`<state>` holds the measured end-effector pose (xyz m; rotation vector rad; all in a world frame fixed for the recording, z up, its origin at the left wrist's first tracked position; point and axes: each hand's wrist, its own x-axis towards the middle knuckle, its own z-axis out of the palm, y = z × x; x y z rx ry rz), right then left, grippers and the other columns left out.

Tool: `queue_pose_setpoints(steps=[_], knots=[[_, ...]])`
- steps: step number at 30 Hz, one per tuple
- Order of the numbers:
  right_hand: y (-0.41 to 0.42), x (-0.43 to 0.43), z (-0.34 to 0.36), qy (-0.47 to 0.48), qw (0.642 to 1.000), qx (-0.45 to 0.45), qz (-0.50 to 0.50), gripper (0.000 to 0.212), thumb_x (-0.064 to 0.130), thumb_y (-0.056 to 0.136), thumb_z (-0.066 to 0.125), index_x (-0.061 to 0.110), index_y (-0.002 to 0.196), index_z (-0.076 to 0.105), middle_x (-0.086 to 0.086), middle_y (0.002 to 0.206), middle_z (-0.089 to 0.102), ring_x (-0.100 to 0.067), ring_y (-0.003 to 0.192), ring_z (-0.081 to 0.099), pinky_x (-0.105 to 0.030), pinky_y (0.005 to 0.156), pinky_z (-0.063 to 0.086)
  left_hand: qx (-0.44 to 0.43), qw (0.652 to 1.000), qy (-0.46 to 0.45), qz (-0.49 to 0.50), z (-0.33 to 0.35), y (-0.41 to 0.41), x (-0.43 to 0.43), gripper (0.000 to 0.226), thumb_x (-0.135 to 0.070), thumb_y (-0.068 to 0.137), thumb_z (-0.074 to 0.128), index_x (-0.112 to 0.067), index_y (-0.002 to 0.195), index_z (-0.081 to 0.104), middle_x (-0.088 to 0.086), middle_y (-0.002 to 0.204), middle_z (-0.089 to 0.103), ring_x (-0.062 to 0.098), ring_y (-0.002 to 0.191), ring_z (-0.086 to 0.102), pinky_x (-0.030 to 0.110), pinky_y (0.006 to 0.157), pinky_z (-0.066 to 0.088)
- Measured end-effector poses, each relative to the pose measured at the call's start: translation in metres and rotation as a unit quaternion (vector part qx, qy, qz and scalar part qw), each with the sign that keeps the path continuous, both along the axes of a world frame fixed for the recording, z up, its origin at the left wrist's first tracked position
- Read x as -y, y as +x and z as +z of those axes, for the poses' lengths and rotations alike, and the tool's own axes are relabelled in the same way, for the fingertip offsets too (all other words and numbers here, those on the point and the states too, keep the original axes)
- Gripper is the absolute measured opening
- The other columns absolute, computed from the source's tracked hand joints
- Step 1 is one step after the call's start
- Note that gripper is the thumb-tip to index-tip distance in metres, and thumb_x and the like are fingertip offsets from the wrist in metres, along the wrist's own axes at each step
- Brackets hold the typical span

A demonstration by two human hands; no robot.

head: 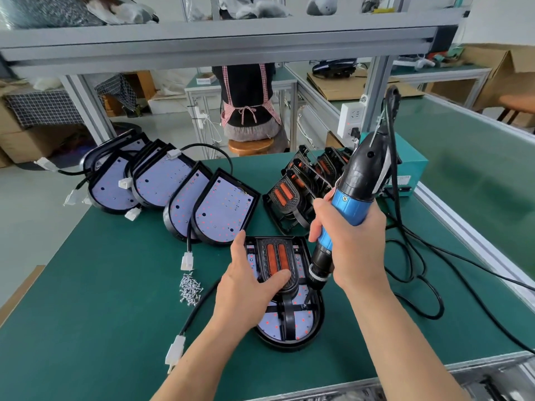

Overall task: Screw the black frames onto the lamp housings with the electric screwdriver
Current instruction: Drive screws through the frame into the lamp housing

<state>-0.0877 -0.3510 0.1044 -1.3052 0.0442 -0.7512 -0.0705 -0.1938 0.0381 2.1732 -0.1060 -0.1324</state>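
The left hand (249, 285) lies flat on the lamp housing (289, 340) near the front edge of the green workbench (101, 299). Its fingers are straight along the housing's left side and the thumb presses on the black frame (289, 311) seated in the housing, just below the frame's two orange strips. The right hand (353, 241) is wrapped tight around the blue grip of the electric screwdriver (356, 183). The tool tilts with its black top leaning away toward the far right, and its bit comes down on the right side of the frame; the tip itself is too small to make out.

Just left of the housing a small pile of screws (190, 288) lies on the bench, beside a white connector (187, 261) on a black lead. A second white connector (175, 353) lies nearer the front edge.

Toward the far left corner a row of unframed lamp housings (223, 209) leans one upon another, their pale LED boards facing up. A stack of loose black frames (295, 192) stands near the far edge, right of that row. A teal power box (411, 166) sits at the far right corner, and black cable (419, 285) loops along the right edge. A white socket strip (351, 120) is fixed to the post behind the box. Beyond the bench a person in an apron (247, 105) sits on a wooden stool, back turned.
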Motion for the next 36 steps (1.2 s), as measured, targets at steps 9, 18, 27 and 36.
queue_pose_setpoints(steps=[9, 18, 27, 36], knots=[[0.006, 0.001, -0.001, -0.009, 0.995, -0.015, 0.093, 0.014, 0.003, 0.079, 0.063, 0.009, 0.074, 0.051, -0.009, 0.047, 0.048, -0.022, 0.044, 0.044, -0.033, 0.052, 0.043, -0.002, 1.000, -0.017, 0.009, -0.003, 0.001, 0.002, 0.101, -0.050, 0.077, 0.079, -0.044, 0.153, 0.012, -0.002, 0.137, 0.059, 0.023, 0.119, 0.058, 0.040, 0.100, 0.047], [-0.002, 0.007, 0.008, 0.029, 0.990, 0.002, 0.139, 0.017, 0.003, 0.077, 0.064, 0.018, 0.084, 0.064, -0.010, 0.051, 0.048, -0.024, 0.046, 0.046, -0.030, 0.056, 0.042, -0.019, 1.000, -0.017, -0.008, 0.002, 0.001, 0.001, 0.103, -0.050, 0.078, 0.077, -0.044, 0.154, 0.008, -0.001, 0.138, 0.057, 0.021, 0.115, 0.058, 0.038, 0.096, 0.048], [0.005, 0.041, 0.027, 0.316, 0.943, 0.066, 0.078, 0.010, 0.010, 0.093, 0.061, 0.015, 0.087, 0.053, 0.003, 0.067, 0.050, -0.009, 0.053, 0.046, -0.021, 0.054, 0.042, -0.025, 1.000, -0.014, -0.002, 0.007, -0.004, 0.005, 0.110, -0.051, 0.079, 0.077, -0.038, 0.157, 0.000, 0.001, 0.134, 0.059, 0.020, 0.102, 0.060, 0.035, 0.087, 0.050], [0.002, 0.053, -0.044, 0.453, 0.889, -0.013, 0.062, 0.011, 0.018, 0.099, 0.054, 0.015, 0.089, 0.056, 0.008, 0.070, 0.047, -0.003, 0.055, 0.045, -0.013, 0.054, 0.041, 0.148, 0.974, 0.143, 0.091, 0.022, -0.018, -0.038, 0.029, -0.042, 0.100, 0.042, -0.021, 0.101, 0.061, -0.004, 0.100, 0.055, 0.026, 0.099, 0.056, 0.038, 0.082, 0.044]])
